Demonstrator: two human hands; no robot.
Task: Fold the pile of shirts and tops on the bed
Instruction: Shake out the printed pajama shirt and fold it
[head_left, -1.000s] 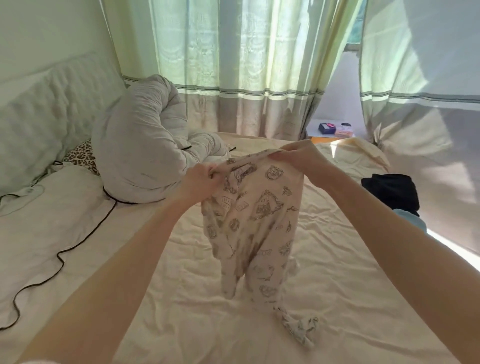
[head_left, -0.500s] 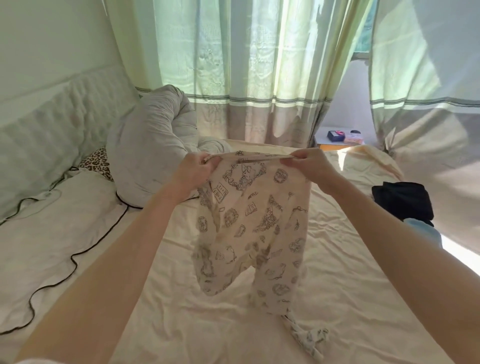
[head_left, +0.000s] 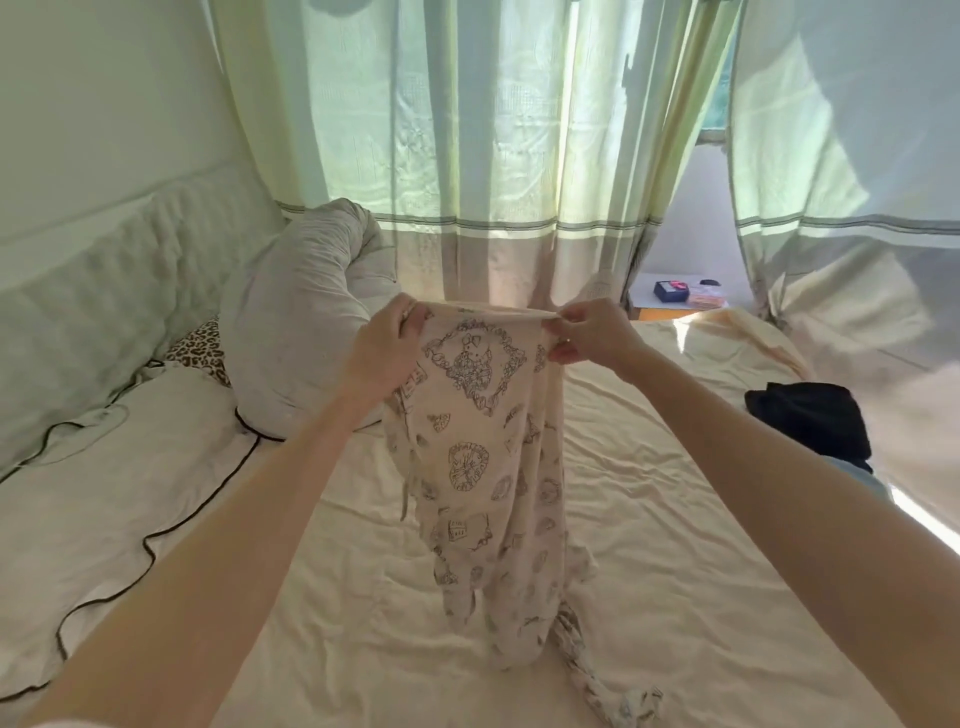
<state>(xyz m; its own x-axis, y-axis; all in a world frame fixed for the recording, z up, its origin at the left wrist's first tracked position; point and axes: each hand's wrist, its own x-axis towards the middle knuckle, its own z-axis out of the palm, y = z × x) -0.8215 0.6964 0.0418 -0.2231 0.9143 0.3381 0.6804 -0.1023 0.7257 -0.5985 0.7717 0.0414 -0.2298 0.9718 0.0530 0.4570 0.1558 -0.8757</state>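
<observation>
A cream top with dark cartoon prints (head_left: 483, 457) hangs in the air over the bed (head_left: 675, 571). My left hand (head_left: 382, 353) grips its upper left edge and my right hand (head_left: 589, 338) pinches the upper right edge, holding the top edge taut between them. The garment's lower end trails onto the sheet, and a twisted part of it lies at the lower right (head_left: 587, 670). A black garment (head_left: 810, 421) rests on a light blue one (head_left: 857, 475) at the bed's right side.
A large grey pillow (head_left: 296, 332) and a leopard-print cushion (head_left: 200, 351) lie at the head of the bed on the left, with a white black-piped pillowcase (head_left: 104, 493) in front. Pale green curtains (head_left: 467, 156) hang behind. A small table with boxes (head_left: 680, 296) stands beyond the bed.
Both hands have lifted the printed top higher and spread its upper edge straight; more of the garment hangs free, and the view has tilted upward.
</observation>
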